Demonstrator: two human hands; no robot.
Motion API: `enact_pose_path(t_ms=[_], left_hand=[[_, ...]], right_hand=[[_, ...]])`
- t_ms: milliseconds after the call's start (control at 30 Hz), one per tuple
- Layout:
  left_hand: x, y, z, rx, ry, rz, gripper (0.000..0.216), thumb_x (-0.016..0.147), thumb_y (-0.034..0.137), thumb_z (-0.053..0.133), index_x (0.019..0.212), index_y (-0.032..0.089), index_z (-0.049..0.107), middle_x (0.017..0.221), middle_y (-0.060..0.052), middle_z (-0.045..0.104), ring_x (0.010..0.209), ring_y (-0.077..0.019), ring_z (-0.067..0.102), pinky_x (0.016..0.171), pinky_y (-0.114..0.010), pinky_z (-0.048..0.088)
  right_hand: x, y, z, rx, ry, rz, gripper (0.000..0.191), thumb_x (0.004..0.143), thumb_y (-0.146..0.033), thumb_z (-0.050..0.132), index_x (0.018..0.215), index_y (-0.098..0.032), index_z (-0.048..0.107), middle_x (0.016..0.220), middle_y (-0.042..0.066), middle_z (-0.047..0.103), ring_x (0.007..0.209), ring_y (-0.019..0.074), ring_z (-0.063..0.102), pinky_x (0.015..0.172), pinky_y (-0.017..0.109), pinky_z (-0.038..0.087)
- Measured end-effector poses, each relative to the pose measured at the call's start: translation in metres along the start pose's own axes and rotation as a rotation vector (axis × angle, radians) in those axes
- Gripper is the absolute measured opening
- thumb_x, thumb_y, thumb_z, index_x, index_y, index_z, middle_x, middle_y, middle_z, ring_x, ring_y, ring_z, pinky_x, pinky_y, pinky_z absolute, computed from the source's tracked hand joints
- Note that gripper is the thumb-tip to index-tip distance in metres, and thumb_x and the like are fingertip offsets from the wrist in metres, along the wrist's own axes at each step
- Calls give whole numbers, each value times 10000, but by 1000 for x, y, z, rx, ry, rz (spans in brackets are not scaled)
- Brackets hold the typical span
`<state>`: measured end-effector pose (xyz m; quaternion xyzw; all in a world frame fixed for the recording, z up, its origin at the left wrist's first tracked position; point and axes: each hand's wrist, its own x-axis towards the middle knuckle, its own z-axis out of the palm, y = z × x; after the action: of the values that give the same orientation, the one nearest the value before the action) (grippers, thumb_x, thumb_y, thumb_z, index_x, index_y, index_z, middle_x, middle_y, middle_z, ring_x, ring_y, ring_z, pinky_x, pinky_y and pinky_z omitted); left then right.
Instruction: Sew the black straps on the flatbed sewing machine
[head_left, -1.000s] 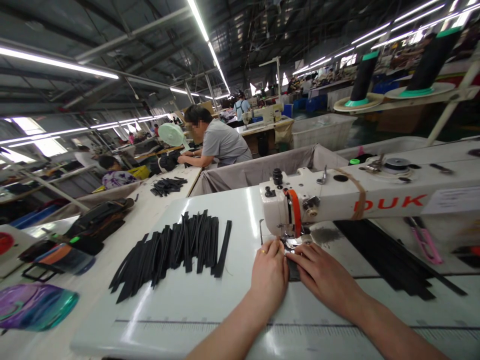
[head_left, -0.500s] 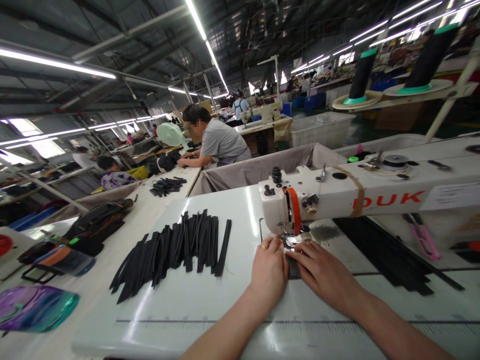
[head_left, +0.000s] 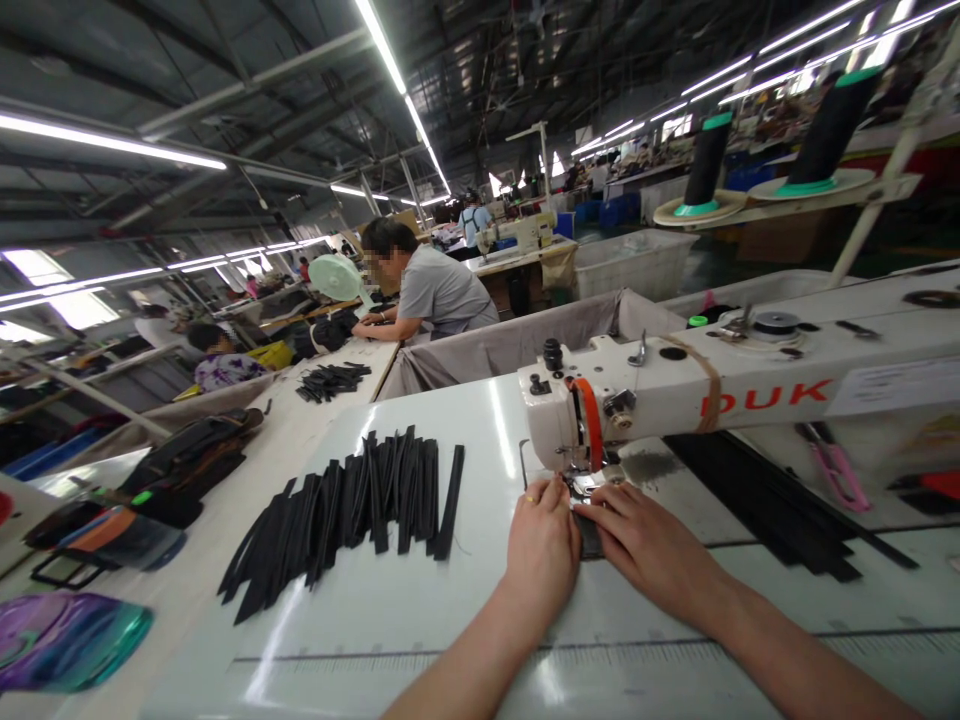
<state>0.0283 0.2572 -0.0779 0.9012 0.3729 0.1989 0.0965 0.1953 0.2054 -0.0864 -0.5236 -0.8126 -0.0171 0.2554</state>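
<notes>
At the needle end of a white sewing machine [head_left: 559,415], both my hands rest close together. My left hand [head_left: 544,540] is closed, its fingertips bunched beside the presser foot [head_left: 583,485]. From the right, my right hand [head_left: 649,535] presses its thumb and fingers down by the foot. Between them shows a small dark piece of fabric [head_left: 590,537], mostly covered by my fingers. On the table to the left lies a row of black fabric strips [head_left: 330,515], with one strip [head_left: 450,503] slightly apart at its right end.
Longer black strips [head_left: 765,510] lie under the machine arm, near pink-handled snips [head_left: 840,470]. Thread cones [head_left: 705,165] stand at the upper right. Left are a purple-teal bottle [head_left: 71,640] and a clear container [head_left: 124,540]. A co-worker [head_left: 439,285] bends over the table beyond, near a fan [head_left: 335,278].
The view has shifted slightly. Both hands stay by the presser foot in nearly the same pose, and the strips on the table lie as before.
</notes>
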Motion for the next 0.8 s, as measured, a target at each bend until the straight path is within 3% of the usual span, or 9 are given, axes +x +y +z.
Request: enact_pose_path(t_ms=[367,633,733,800], left_hand=[[6,-4,-2,36,-15,75,252,878,39,457,996,127,662,1160,-133,638,1057,-276,566,982,-488,503],[-1,-5,-3,-31,63,113,306,853,18,458,1062,124,656,1170,-119,643,1072,-262,567,1017,-465,488],[3,-15,-7,-105,77,71,290,855,24,481,1021,156,680,1114,-90,668,1026,-233,585,972,-421,513],[13,-24,-8,-112,105,4,263,875,35,480,950,168,693,1029,-74,683,997,-222,589,939,-399,520]], right_hand=[[0,-4,-4,-12,-6,5,272,882,-71,532,1116,-166,634,1018,89,604,953,256,562,843,453,522],[0,-6,-10,14,9,7,283,884,-67,519,1100,-202,644,1022,69,619,966,226,589,858,394,529],[-11,11,-20,-54,105,118,284,914,-86,472,1115,-209,631,1079,73,624,992,208,606,879,349,525],[-20,29,-29,-194,186,260,255,919,-107,452,1094,-160,630,1065,126,626,967,252,613,867,405,524]])
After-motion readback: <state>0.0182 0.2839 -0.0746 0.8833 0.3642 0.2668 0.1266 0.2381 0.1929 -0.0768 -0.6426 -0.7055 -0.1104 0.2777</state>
